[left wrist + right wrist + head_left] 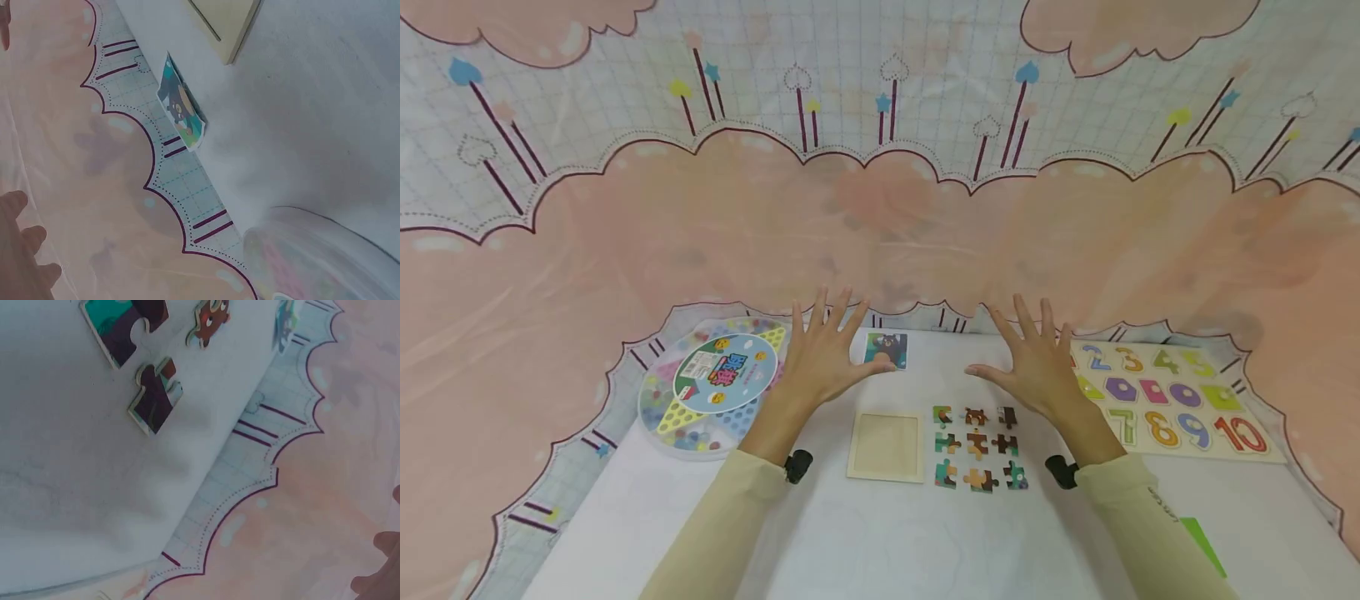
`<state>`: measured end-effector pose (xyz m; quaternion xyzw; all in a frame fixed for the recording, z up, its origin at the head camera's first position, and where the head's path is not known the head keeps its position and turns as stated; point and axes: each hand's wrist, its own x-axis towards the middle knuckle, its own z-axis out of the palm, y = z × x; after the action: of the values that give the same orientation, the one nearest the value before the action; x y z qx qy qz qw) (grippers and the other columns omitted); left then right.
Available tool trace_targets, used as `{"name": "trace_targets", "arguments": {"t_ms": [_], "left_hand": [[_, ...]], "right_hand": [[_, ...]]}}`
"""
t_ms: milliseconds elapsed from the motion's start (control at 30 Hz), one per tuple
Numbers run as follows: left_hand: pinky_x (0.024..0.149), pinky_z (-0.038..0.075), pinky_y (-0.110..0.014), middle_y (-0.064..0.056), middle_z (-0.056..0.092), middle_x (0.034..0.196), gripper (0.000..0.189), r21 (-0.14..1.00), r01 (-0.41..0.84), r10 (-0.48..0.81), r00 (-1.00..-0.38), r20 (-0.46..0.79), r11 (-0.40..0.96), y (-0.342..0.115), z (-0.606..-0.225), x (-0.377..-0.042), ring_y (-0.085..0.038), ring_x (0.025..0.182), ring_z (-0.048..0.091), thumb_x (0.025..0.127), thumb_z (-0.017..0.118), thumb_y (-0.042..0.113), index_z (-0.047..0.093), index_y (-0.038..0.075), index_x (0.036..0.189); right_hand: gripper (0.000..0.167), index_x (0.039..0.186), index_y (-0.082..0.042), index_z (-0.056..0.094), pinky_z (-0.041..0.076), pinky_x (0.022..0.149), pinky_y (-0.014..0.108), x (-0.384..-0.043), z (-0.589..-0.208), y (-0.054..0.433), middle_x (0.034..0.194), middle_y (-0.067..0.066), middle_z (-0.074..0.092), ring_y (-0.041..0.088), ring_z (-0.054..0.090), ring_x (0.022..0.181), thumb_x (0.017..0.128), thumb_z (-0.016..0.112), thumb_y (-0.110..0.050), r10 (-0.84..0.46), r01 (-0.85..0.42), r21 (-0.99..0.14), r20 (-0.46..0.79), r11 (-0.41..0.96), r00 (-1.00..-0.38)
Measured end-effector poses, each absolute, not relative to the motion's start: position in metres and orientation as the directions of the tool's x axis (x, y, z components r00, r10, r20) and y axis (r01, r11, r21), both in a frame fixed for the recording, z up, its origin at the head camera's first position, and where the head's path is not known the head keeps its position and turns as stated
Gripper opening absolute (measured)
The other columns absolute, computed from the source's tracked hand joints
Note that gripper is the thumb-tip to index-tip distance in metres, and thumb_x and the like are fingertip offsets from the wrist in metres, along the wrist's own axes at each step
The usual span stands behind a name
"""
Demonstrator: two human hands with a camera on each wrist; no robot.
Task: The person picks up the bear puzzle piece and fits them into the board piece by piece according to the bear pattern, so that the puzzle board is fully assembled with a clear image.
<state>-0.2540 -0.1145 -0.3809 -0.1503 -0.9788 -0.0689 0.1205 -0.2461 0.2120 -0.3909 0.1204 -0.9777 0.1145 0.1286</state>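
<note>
Nine loose puzzle pieces (977, 443) lie in a three-by-three grid on the white worktop (865, 542), at seven o'clock from the right hand (1041, 367), the nearer one, and four o'clock from the left hand (820, 360). The grid has no marked long axis; a square wooden tray (886, 447) sits just beside it at nine o'clock. Each hand's grip is empty and spread wide, fingers towards twelve, thumbs pointing inward.
</note>
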Motion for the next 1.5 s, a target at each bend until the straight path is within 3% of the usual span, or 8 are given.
{"name": "trace_targets", "arguments": {"t_ms": [267, 600, 733, 900, 1167, 1500], "left_hand": [[0.126, -0.004, -0.070, 0.002, -0.004, 0.175, 0.108, 0.176, 0.335, 0.304, -0.936, 0.179, 0.926, -0.120, -0.383, -0.249, -0.034, 0.162, -0.008, 0.083, 0.051, 0.084, 0.007, 0.032, 0.165], [0.127, 0.002, -0.069, -0.007, -0.007, 0.175, 0.115, 0.314, 0.379, 0.355, -0.925, 0.134, 0.870, -0.132, -0.395, -0.230, -0.039, 0.162, 0.003, 0.081, 0.067, 0.075, 0.010, 0.022, 0.166], [0.128, 0.008, -0.067, -0.009, -0.008, 0.175, 0.119, 0.369, 0.398, 0.383, -0.916, 0.115, 0.840, -0.136, -0.400, -0.222, -0.039, 0.161, 0.005, 0.078, 0.073, 0.071, 0.012, 0.020, 0.166], [0.127, 0.018, -0.064, -0.009, -0.006, 0.175, 0.120, 0.420, 0.406, 0.422, -0.905, 0.059, 0.812, -0.140, -0.408, -0.212, -0.041, 0.161, 0.008, 0.078, 0.077, 0.066, 0.011, 0.018, 0.166], [0.125, 0.028, -0.061, -0.010, 0.005, 0.175, 0.114, 0.535, 0.363, 0.478, -0.874, -0.089, 0.763, -0.145, -0.425, -0.199, -0.039, 0.160, 0.016, 0.078, 0.085, 0.050, 0.020, 0.014, 0.164], [0.129, 0.023, -0.056, -0.014, 0.014, 0.173, 0.103, 0.585, 0.298, 0.497, -0.842, -0.212, 0.754, -0.147, -0.436, -0.190, -0.038, 0.160, 0.017, 0.080, 0.087, 0.036, 0.030, 0.007, 0.161]], "right_hand": [[0.102, 0.164, -0.022, 0.023, 0.005, 0.119, 0.081, -0.247, -0.401, 0.205, 0.173, 0.016, 0.012, 0.050, 0.003, 0.158, 0.085, 0.067, -0.068, -0.257, -0.310, -0.249, 0.222, 0.918, -0.940], [0.092, 0.160, -0.016, 0.033, 0.018, 0.122, 0.074, -0.253, -0.410, 0.193, 0.164, 0.020, 0.036, 0.047, 0.024, 0.154, 0.086, 0.076, -0.053, -0.363, -0.388, -0.419, 0.143, 0.821, -0.921], [0.082, 0.155, -0.015, 0.043, 0.029, 0.119, 0.070, -0.254, -0.412, 0.187, 0.160, 0.016, 0.044, 0.043, 0.035, 0.149, 0.088, 0.078, -0.045, -0.395, -0.391, -0.487, 0.100, 0.781, -0.913], [0.059, 0.140, -0.013, 0.059, 0.040, 0.115, 0.063, -0.258, -0.419, 0.179, 0.142, 0.010, 0.062, 0.035, 0.051, 0.136, 0.088, 0.080, -0.035, -0.426, -0.361, -0.543, 0.008, 0.758, -0.905], [0.033, 0.114, -0.018, 0.072, 0.050, 0.104, 0.052, -0.260, -0.430, 0.168, 0.119, 0.001, 0.072, 0.024, 0.061, 0.114, 0.086, 0.082, -0.034, -0.454, -0.350, -0.516, -0.087, 0.782, -0.887], [0.026, 0.105, -0.022, 0.072, 0.051, 0.103, 0.050, -0.258, -0.438, 0.165, 0.111, -0.003, 0.073, 0.018, 0.061, 0.106, 0.085, 0.083, -0.034, -0.465, -0.359, -0.477, -0.121, 0.802, -0.877]]}}
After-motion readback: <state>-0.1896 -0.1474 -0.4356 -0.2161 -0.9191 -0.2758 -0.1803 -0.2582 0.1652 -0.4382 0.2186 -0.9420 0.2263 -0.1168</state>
